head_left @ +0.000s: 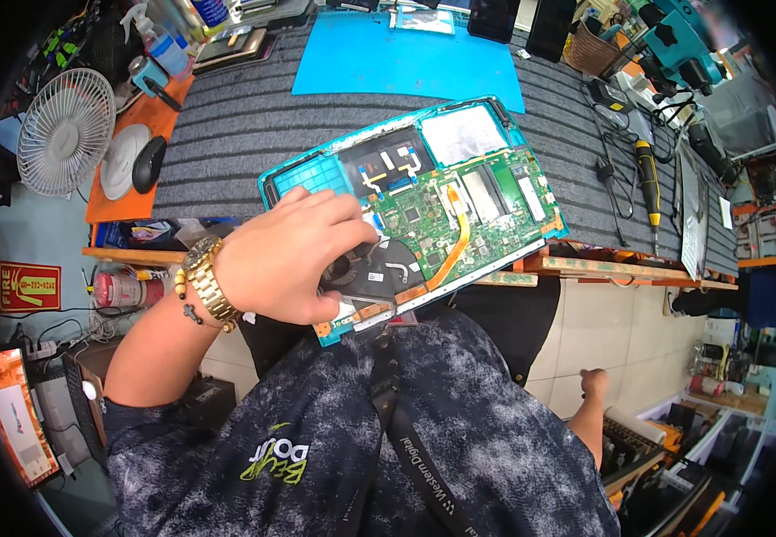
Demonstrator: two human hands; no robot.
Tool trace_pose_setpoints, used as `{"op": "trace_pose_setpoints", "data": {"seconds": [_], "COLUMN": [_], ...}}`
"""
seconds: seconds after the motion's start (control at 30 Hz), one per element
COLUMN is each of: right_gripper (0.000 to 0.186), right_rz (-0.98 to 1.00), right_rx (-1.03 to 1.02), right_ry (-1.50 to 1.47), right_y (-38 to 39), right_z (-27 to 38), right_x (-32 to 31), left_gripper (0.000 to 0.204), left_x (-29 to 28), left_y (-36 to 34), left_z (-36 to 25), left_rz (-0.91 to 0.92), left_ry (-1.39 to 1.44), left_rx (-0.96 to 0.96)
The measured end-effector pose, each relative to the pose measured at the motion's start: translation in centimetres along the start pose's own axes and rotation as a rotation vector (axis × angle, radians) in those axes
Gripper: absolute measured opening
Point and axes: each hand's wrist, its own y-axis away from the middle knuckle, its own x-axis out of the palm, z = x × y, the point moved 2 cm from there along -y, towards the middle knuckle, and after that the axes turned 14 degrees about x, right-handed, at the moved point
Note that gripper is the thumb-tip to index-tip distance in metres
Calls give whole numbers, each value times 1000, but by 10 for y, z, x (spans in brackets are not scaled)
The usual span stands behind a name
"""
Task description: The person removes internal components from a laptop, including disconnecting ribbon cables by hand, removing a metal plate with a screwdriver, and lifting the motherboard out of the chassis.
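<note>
An opened laptop base [352, 333] with a teal shell tilts across the bench's front edge, its inside facing up. The green circuit board [415, 215] carries a copper heat pipe [456, 246]. My left hand [303, 255] reaches over the near left corner. Its thumb and fingers are closed about the black cooling fan [377, 273], covering part of it; I cannot make out whether the fan is lifted. My right hand [595, 383] hangs low at my right side, away from the laptop, with its fingers curled; something small and dark shows at them.
A blue mat [388, 58] lies on the grey striped bench cover [227, 125]. A yellow and black screwdriver [647, 183] and cables [616, 179] are at the right. At the left stand a white fan [65, 132] and a black mouse [149, 165]. An open drawer [150, 234] is under the bench.
</note>
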Motion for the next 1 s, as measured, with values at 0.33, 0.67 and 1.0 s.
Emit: {"op": "trace_pose_setpoints", "data": {"seconds": [0.33, 0.67, 1.0], "right_gripper": [15, 13, 18], "right_rz": [-750, -385, -380], "right_rx": [-381, -1411, -1539], "right_ry": [-906, -1140, -1008], "right_y": [97, 339, 395], "right_z": [122, 278, 339], "right_x": [-167, -263, -251], "left_gripper": [12, 9, 26], "left_x": [44, 52, 62], "left_y": [-42, -45, -58], "left_z": [-4, -6, -8], "left_rz": [-448, -458, -556], "left_ry": [-49, -75, -40], "left_rx": [-88, -132, -100]}}
